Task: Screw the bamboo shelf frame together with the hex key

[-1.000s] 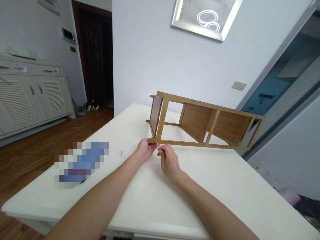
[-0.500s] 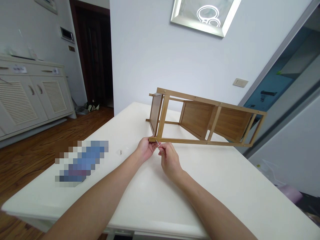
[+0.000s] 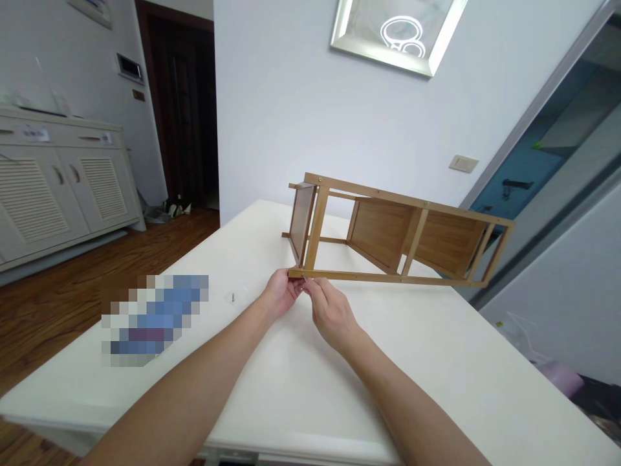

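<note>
A wooden shelf rack point(image 3: 373, 275) lies on its side on the white table point(image 3: 291, 388), with slatted rails and several panels. My left hand point(image 3: 284, 291) grips the near lower corner of its frame, fingers curled beneath the rail. Close beside it, my right hand point(image 3: 332, 310) is closed in a pinch on a thin metal hex key point(image 3: 305, 278), mostly hidden by the fingers, held at the near rail's left end. To the left of my left hand lies a small screw point(image 3: 233, 298) on a clear plastic scrap.
A pixelated blue item point(image 3: 165, 317) lies on the table's left side. The wall with a framed picture point(image 3: 383, 39) rises behind the rack. At far left stands a louvred white cabinet point(image 3: 63, 188), near a dark doorway point(image 3: 182, 116).
My right hand has shifted slightly left and turned, bringing its fingertips closer to my left hand and covering more of the hex key. The rack stays in place.
</note>
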The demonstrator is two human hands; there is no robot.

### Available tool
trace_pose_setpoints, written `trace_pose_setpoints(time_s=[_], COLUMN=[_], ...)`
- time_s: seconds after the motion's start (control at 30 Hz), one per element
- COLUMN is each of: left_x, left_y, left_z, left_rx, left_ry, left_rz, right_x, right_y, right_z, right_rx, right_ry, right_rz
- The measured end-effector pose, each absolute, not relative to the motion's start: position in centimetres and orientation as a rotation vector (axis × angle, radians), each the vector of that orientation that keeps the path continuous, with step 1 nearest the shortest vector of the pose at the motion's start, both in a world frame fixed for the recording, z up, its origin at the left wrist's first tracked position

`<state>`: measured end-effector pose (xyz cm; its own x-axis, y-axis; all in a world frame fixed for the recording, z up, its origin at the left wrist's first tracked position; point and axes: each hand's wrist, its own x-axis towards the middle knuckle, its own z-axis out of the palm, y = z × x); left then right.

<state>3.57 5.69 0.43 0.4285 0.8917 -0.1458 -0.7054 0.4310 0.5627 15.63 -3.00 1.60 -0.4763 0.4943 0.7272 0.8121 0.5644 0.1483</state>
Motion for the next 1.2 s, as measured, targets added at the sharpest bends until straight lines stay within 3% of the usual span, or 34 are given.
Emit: trace_pose_setpoints(time_s=[1.2], left_x=[3.86], left_y=[5.33], left_z=[0.76], left_rx=[0.451], left_ry=[0.466], left_rz=[0.991], right_x=[15.18], right_y=[-3.82], right_z=[2.35], right_rx=[-1.057], right_ry=[-2.096], right_rz=[-0.751])
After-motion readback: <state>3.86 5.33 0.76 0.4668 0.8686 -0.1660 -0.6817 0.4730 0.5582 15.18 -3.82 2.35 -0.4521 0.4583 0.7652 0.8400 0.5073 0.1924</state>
